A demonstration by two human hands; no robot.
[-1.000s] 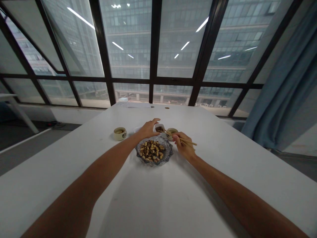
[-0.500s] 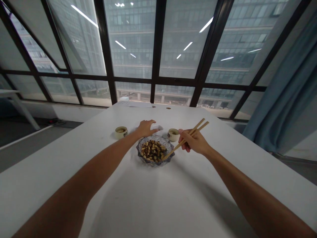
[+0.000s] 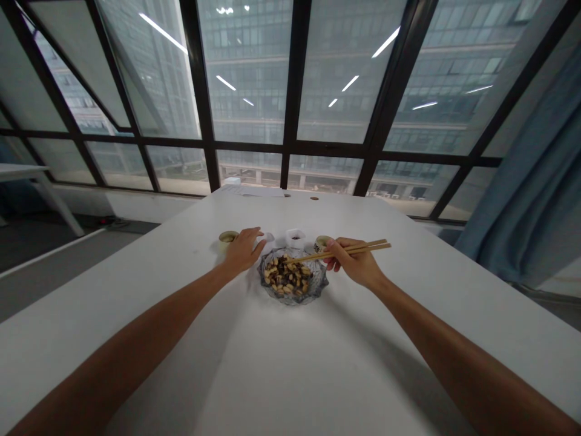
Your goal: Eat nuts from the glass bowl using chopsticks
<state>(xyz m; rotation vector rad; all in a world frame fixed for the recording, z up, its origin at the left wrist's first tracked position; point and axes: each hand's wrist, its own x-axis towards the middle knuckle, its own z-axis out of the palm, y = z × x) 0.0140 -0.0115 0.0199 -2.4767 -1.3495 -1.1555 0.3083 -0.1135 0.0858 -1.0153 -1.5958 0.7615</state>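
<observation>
A glass bowl (image 3: pixel 318 287) of mixed nuts and dark seeds sits mid-table. My right hand (image 3: pixel 353 264) is closed on a pair of wooden chopsticks (image 3: pixel 363 247), whose tips reach over the bowl's contents. My left hand (image 3: pixel 242 249) lies flat on the table just left of the bowl, fingers stretched out, holding nothing. Behind the bowl stands a small white cup (image 3: pixel 295 237) with dark contents. A beige cup (image 3: pixel 226 238) sits by my left fingers, and another beige cup (image 3: pixel 322 243) stands behind my right thumb.
The white table (image 3: pixel 290 363) runs back to a wall of dark-framed windows (image 3: pixel 295 91). Papers (image 3: pixel 254 190) lie at the table's far edge. A blue curtain (image 3: pixel 535 181) hangs at right. Another white table (image 3: pixel 27 172) stands at far left.
My left hand drew back from the white cup and settled flat left of the bowl. My right hand swung the chopsticks from the far cups to level over the bowl.
</observation>
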